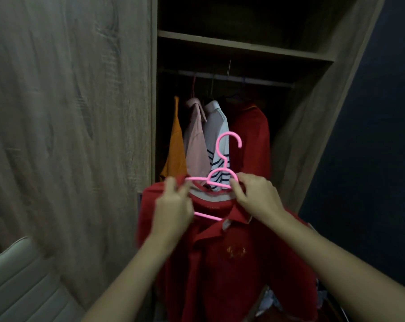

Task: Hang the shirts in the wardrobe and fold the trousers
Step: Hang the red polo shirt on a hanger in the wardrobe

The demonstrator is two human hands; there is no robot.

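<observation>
A red polo shirt [231,263] with a gold chest emblem hangs in front of me on a pink hanger [222,173], whose hook points up before the open wardrobe. My left hand [173,205] pinches the shirt's left shoulder at the hanger arm. My right hand [255,196] grips the collar and the hanger's right arm. Inside the wardrobe, a rail [234,77] carries an orange shirt [176,145], a pink shirt [195,140], a white striped shirt [216,135] and a red shirt [252,140].
A wooden wardrobe door [69,112] stands shut at the left. A shelf [243,45] runs above the rail. A dark wall [371,135] is at the right. A pale cushioned seat [18,287] sits at the lower left. Crumpled clothes [268,303] lie below the shirt.
</observation>
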